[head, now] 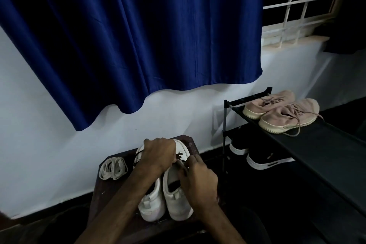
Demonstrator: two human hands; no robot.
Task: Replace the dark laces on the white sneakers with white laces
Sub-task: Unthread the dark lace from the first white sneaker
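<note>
**Both hands at the dark laces of the white sneakers**

A pair of white sneakers [174,200] stands side by side on a small dark wooden worktop [103,194], toes towards the wall. The left hand [159,152] reaches across with its fingers curled down over the laced fronts, gripping the sneakers. The right hand [200,180] pinches a dark lace [183,166] at the throat of the right-hand sneaker. More dark lacing shows just beyond the left hand's knuckles. A bundle of white laces [113,168] lies on the worktop just left of the pair, apart from both hands. To the right stands a black shoe rack [316,144] with pink sneakers [283,111] on top and black shoes [265,159] below. A blue curtain [128,35] hangs above.
</note>
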